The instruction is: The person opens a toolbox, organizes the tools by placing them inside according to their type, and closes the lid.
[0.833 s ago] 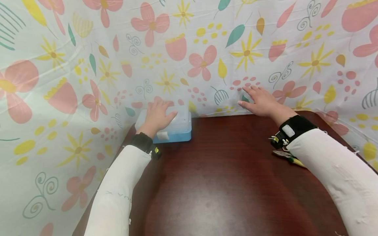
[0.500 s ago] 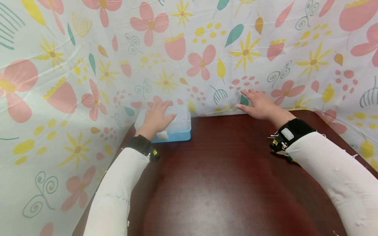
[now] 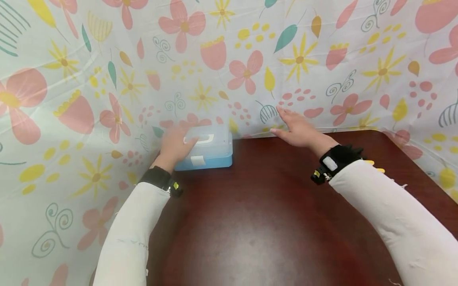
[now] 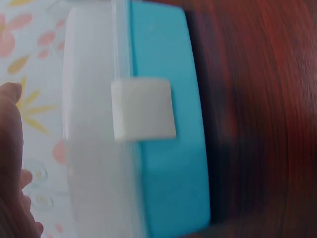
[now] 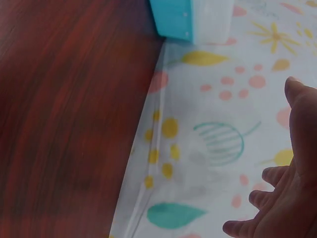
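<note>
A plastic box (image 3: 219,159) with a blue base, a translucent lid, a white handle and a white latch (image 4: 143,109) stands at the back left of the table. My left hand (image 3: 174,146) is over the left part of the box, blurred, with fingers fairly straight and thumb spread; contact with the lid cannot be made out. Farther right, my right hand (image 3: 299,130) hovers near the back edge with extended fingers and nothing in it. The right wrist view shows that hand (image 5: 292,183) apart from the box corner (image 5: 173,20).
The dark red wooden table (image 3: 250,206) ends at a floral curtain (image 3: 247,75) at the back and left. Yellow handle ends (image 3: 380,170) poke out behind the right wrist; the rest of that tool is hidden.
My left hand has shifted left, uncovering the box's handle and latch. My right hand has also moved left. The pliers seen earlier below the right wrist are now mostly hidden behind the arm.
</note>
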The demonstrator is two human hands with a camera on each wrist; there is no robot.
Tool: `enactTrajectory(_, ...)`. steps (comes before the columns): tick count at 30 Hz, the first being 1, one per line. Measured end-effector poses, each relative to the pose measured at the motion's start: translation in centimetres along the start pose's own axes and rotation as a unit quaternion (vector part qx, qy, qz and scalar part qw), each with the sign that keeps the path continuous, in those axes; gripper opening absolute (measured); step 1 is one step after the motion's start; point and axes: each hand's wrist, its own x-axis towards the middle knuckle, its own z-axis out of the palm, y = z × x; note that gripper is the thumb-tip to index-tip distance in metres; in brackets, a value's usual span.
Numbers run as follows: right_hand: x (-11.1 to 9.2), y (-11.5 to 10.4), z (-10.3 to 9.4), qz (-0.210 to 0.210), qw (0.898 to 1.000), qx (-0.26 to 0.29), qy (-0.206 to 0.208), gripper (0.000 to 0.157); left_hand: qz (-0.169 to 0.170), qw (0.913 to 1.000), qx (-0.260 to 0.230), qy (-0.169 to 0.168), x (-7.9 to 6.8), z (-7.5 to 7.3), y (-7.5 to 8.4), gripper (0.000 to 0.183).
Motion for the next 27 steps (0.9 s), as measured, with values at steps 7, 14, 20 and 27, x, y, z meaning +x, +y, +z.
enactTrajectory(7,2.9,-2.3,2.5,-0.002,1.0,0.015,-0.019,0.092,-0.062,0.9949,-0.079,0.013,-0.1,-0.4,-3.6,0.073)
enactTrajectory(14,5.1,-4.9,6.1,-0.009,0.995,0.099,-0.027,0.094,-0.158,0.9538,-0.255,-0.007,-1.0,0.1,-6.3,0.081)
enactTrajectory(20,6.4,-6.6,8.7,-0.007,0.98,0.198,-0.026,0.095,-0.196,0.9246,-0.324,-0.037,-1.8,0.5,-7.9,0.089)
enactTrajectory(27,6.9,-7.3,11.0,0.045,0.962,0.262,-0.055,0.094,-0.197,0.9066,-0.373,-0.017,-1.8,1.8,-8.2,0.085)
